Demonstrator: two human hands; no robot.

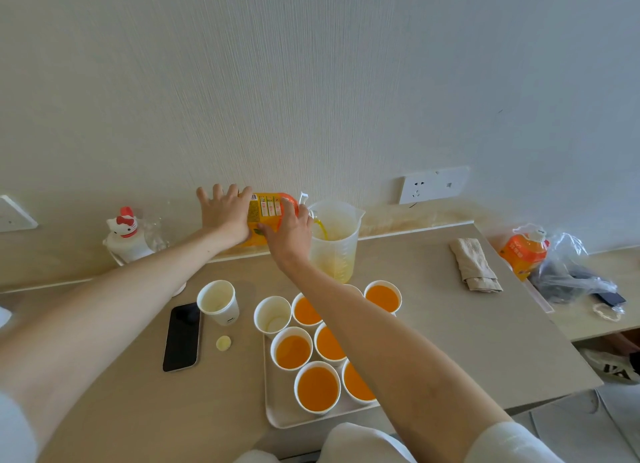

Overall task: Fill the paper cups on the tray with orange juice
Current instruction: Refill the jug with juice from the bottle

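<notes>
Orange plastic juice bottle (268, 208) lies sideways between the hands: left hand (223, 213) braces its base with spread fingers, right hand (291, 232) grips its neck end, mouth beyond them over the translucent plastic jug (337, 251).

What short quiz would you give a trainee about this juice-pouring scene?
1. True or false: the juice bottle is pouring straight into a paper cup.
2. What lies left of the tray? A) a phone B) a spoon C) a plate
3. Fill in: the paper cup standing beside the phone is ____ of juice.

Key
1. False: it pours into the clear jug.
2. A
3. empty
</notes>
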